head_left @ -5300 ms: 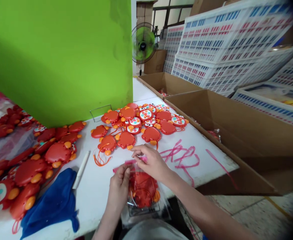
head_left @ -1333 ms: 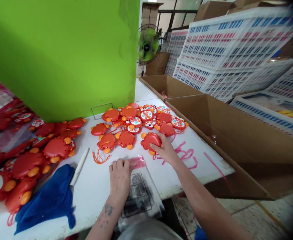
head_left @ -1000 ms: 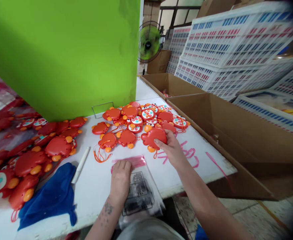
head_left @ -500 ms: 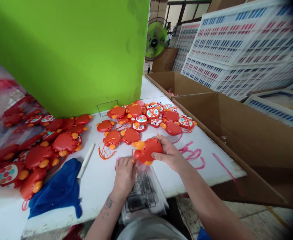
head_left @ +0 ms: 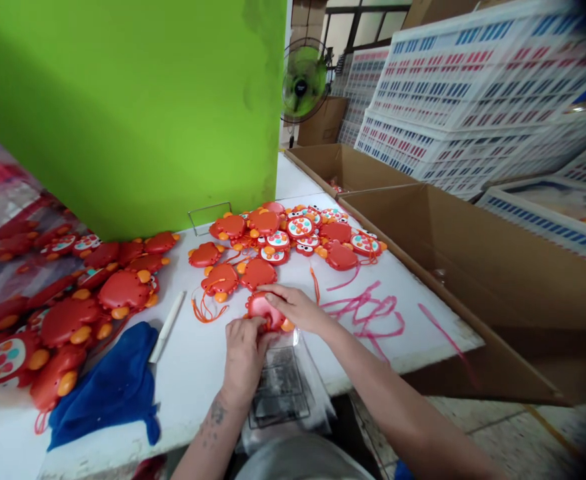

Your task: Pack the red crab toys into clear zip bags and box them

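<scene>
My right hand point(head_left: 297, 308) grips a red crab-shaped toy point(head_left: 264, 310) with orange claws at the mouth of a clear plastic bag point(head_left: 283, 383). The bag has black print and lies over the near edge of the white table point(head_left: 197, 363). My left hand point(head_left: 244, 353) rests on the bag's top, with its fingers closed at the opening and touching the toy. An orange cord point(head_left: 315, 285) trails from the toy past my right hand. A pile of the same crab toys point(head_left: 283, 233) lies just beyond my hands.
More crab toys point(head_left: 63, 293) are heaped at the left on plastic sheeting. A blue cloth point(head_left: 107, 387) and a white marker point(head_left: 167, 325) lie left of my hands. Open cardboard boxes point(head_left: 453, 267) stand at the right. A green board point(head_left: 123, 107) backs the table, with stacked crates point(head_left: 473, 100) and a fan point(head_left: 303, 83) behind.
My right hand took a crab toy from the pile and brought it down to the bag's mouth. My left hand shifted from lying flat on the bag to holding its opening.
</scene>
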Tool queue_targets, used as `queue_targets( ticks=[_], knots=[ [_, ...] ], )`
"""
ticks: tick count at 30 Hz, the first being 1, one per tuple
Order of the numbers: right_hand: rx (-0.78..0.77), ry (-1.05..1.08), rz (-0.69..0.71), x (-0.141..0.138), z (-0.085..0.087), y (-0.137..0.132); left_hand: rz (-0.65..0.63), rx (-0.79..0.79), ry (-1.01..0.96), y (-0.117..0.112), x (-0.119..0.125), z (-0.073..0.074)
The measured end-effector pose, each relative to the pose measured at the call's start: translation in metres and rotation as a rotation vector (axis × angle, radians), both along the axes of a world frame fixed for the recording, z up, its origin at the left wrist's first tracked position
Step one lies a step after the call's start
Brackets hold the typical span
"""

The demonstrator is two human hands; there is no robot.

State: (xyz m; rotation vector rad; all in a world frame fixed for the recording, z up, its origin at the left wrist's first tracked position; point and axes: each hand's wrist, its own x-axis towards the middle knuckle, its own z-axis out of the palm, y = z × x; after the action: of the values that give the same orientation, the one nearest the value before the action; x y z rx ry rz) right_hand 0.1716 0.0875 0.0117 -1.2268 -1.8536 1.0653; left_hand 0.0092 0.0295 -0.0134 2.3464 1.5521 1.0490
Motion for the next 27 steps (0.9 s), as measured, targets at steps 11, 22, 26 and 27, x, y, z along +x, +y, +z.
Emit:
queue_targets(
  ticks=[11, 22, 26, 27],
  knots=[
    [0.188, -0.251, -0.13, 0.002, -0.011, -0.006, 0.0, 0.028, -0.009, 0.003, 0.001, -0.001],
    [-0.002, -0.231, -0.181, 0.013, -0.011, -0.043, -0.017, -0.296, -0.223, 0.008, -0.004, 0.013],
    [0.033, -0.229, -0.228, 0.004, -0.012, -0.047, -0.104, -0.427, -0.204, 0.011, -0.014, 0.023],
    [0.043, -0.228, -0.238, 0.002, -0.012, -0.048, -0.113, -0.442, -0.188, 0.01, -0.015, 0.026]
  ],
)
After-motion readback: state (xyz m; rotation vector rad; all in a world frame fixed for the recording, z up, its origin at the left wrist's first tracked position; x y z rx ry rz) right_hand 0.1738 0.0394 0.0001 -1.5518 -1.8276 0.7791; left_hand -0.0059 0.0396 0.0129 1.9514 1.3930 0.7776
